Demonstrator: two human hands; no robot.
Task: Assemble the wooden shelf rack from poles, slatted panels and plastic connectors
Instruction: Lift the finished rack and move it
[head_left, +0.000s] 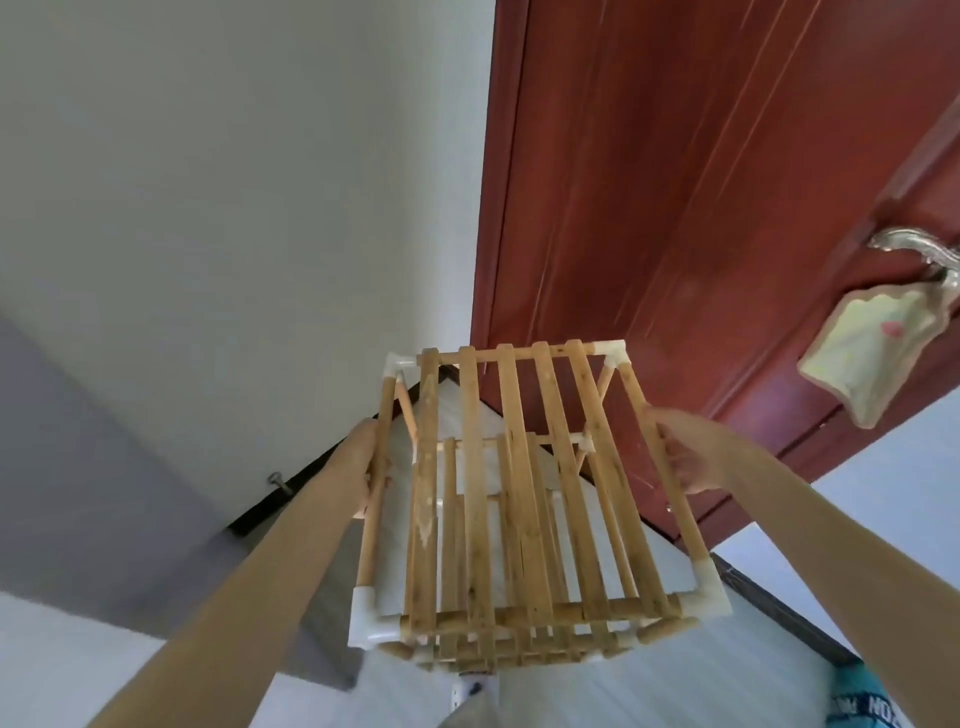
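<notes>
The wooden shelf rack (519, 499) stands assembled in front of me, seen from above: slatted panels stacked in tiers, round poles at the sides, white plastic connectors (371, 621) at the corners. My left hand (366, 467) grips the top left side pole about midway along. My right hand (685, 452) grips the top right side pole, fingers curled round it. Lower tiers show through the top slats.
A red-brown door (701, 208) with a metal handle (914, 254) and a hanging cloth pouch (872, 353) is just behind the rack on the right. A white wall (234, 208) with a dark skirting and a door stop (275, 479) is on the left.
</notes>
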